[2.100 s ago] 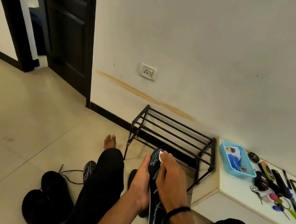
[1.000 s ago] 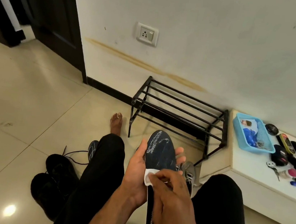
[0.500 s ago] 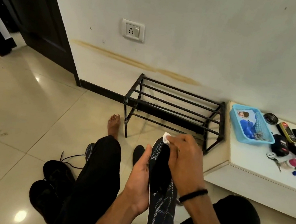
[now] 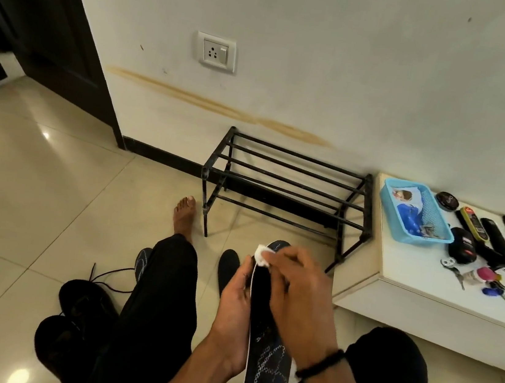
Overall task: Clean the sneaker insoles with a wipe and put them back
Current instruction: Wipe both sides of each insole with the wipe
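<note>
Firmly, the left hand (image 4: 234, 311) gripped a long, flat, dark patterned insole (image 4: 266, 366); the right hand (image 4: 298, 297) pinched a crumpled white wipe (image 4: 261, 256) against its rounded toe.

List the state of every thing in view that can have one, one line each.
Insole: out of the shoe, held on edge, being wiped.
Wipe: bunched, pressed near the insole's toe end.
Left hand: grips the insole's edge.
Right hand: pinches the wipe.
Sneakers: on the floor, one lace trailing loose.
Shoe rack: no shoes on it.
Blue basket: upright, holding packets.
</note>
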